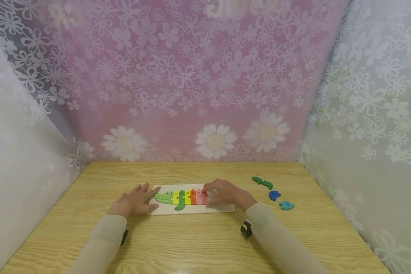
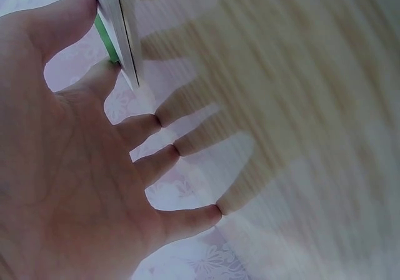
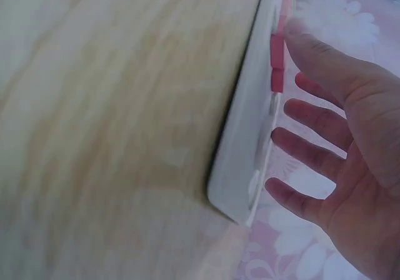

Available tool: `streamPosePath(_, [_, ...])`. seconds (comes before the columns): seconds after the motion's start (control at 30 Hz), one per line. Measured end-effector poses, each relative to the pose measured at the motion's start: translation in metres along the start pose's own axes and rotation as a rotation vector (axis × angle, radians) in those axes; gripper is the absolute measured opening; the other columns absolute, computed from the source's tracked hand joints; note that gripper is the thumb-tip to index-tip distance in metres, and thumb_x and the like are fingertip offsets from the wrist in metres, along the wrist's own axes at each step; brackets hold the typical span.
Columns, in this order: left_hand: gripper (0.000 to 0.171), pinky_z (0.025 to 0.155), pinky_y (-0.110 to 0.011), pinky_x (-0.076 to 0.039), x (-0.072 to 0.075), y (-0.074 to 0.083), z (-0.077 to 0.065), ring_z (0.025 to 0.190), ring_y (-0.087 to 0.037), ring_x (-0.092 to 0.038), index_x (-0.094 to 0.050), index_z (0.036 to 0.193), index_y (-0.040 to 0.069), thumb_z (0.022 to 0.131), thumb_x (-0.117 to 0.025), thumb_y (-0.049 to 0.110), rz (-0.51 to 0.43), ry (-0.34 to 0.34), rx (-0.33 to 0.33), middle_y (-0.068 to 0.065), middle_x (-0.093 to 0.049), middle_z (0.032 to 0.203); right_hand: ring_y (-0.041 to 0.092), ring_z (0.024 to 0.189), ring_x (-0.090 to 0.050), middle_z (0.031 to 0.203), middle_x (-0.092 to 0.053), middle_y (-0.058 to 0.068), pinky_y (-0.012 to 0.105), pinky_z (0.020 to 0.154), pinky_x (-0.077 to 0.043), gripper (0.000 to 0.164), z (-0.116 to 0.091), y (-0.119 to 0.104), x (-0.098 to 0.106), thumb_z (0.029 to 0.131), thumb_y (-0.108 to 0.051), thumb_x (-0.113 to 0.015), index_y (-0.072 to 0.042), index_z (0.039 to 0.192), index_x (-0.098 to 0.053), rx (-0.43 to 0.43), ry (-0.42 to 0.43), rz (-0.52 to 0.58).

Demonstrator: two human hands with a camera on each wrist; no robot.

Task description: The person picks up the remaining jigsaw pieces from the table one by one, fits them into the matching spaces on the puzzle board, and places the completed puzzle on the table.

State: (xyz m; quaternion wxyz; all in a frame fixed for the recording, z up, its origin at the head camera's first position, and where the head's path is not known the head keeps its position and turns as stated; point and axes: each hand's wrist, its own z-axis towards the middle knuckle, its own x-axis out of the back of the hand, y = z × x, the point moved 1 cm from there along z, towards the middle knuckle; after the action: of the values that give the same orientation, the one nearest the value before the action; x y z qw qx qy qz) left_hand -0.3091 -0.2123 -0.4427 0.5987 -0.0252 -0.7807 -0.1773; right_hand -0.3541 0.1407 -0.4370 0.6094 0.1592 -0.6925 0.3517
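A crocodile puzzle board lies on the table, its green head at the left and several coloured body pieces set in a row. My left hand spreads its fingers at the board's left end, thumb and index finger touching the board. The other fingertips of that hand rest on the table. Over the right end of the row, my right hand pinches a red puzzle piece between thumb and index finger. The remaining fingers of this hand extend over the board.
To the right of the board lie a dark green tail-like piece, a blue piece and a light blue piece. Flowered cloth hangs behind the wooden table and along both sides.
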Motion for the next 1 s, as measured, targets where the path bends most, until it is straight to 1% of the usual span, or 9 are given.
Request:
streamPosePath(0.07, [0.076,0.107,-0.09,-0.018,0.0,0.0,0.0,0.154,-0.058,-0.017,-0.028,0.165,0.025,0.102,-0.053,0.059,-0.001,0.003,-0.004,-0.028,-0.018,0.17,0.03,0.131,-0.059,0.149,-0.061,0.009,0.051,0.114,-0.047,0.049,-0.003,0.001,0.004,0.089,-0.039,-0.081,-0.018,0.133,-0.071,0.022,0.001,0.001])
streamPosePath(0.2, [0.077,0.107,-0.09,-0.019,-0.001,-0.001,0.001,0.154,-0.058,-0.018,-0.029,0.165,0.025,0.101,-0.053,0.059,-0.001,0.008,-0.006,-0.028,-0.018,0.17,0.035,0.134,-0.058,0.151,-0.059,0.013,0.054,0.114,-0.046,0.048,-0.01,0.006,0.013,0.093,-0.032,-0.078,-0.012,0.135,-0.069,0.045,0.009,0.0])
streamPosePath(0.3, [0.077,0.107,-0.089,-0.019,-0.001,-0.001,0.001,0.154,-0.058,-0.018,-0.029,0.165,0.025,0.101,-0.054,0.06,-0.005,0.01,-0.003,-0.027,-0.018,0.17,0.035,0.133,-0.058,0.151,-0.058,0.014,0.055,0.112,-0.047,0.048,-0.015,0.011,0.019,0.095,-0.03,-0.076,-0.01,0.137,-0.067,0.04,0.018,-0.025])
streamPosePath(0.5, [0.077,0.107,-0.09,-0.019,0.0,-0.001,0.001,0.154,-0.058,-0.018,-0.03,0.164,0.026,0.1,-0.055,0.06,-0.013,0.011,0.004,-0.027,-0.018,0.17,0.04,0.137,-0.055,0.152,-0.057,0.015,0.06,0.114,-0.044,0.041,-0.024,0.025,0.029,0.099,-0.02,-0.07,-0.007,0.138,-0.066,0.007,0.027,-0.015])
streamPosePath(0.57, [0.077,0.107,-0.089,-0.019,-0.001,-0.002,0.001,0.154,-0.057,-0.018,-0.03,0.164,0.026,0.1,-0.055,0.06,-0.013,0.011,0.005,-0.027,-0.019,0.17,0.042,0.137,-0.054,0.151,-0.057,0.018,0.061,0.114,-0.044,0.039,-0.029,0.03,0.033,0.1,-0.016,-0.068,-0.005,0.137,-0.066,0.013,0.038,-0.01])
streamPosePath(0.7, [0.077,0.107,-0.089,-0.02,-0.001,-0.002,0.001,0.154,-0.057,-0.019,-0.03,0.164,0.026,0.1,-0.055,0.06,-0.011,0.016,0.007,-0.027,-0.019,0.17,0.044,0.133,-0.057,0.144,-0.061,0.022,0.06,0.11,-0.047,0.034,-0.037,0.044,0.039,0.1,-0.008,-0.066,0.0,0.133,-0.067,0.044,0.078,-0.034])
streamPosePath(0.8, [0.077,0.107,-0.089,-0.02,-0.001,-0.001,0.001,0.154,-0.057,-0.019,-0.031,0.164,0.026,0.1,-0.056,0.06,-0.01,0.019,0.009,-0.027,-0.02,0.17,0.043,0.128,-0.06,0.136,-0.066,0.021,0.059,0.107,-0.05,0.03,-0.043,0.059,0.04,0.099,-0.005,-0.066,0.0,0.129,-0.069,0.057,0.114,-0.075])
streamPosePath(1.0, [0.077,0.108,-0.089,-0.02,0.001,0.0,0.0,0.154,-0.057,-0.018,-0.031,0.164,0.026,0.1,-0.056,0.06,-0.014,0.019,0.012,-0.027,-0.019,0.17,0.039,0.119,-0.065,0.128,-0.07,0.017,0.054,0.1,-0.055,0.028,-0.058,0.087,0.046,0.098,-0.004,-0.067,-0.002,0.126,-0.07,0.012,0.127,-0.133])
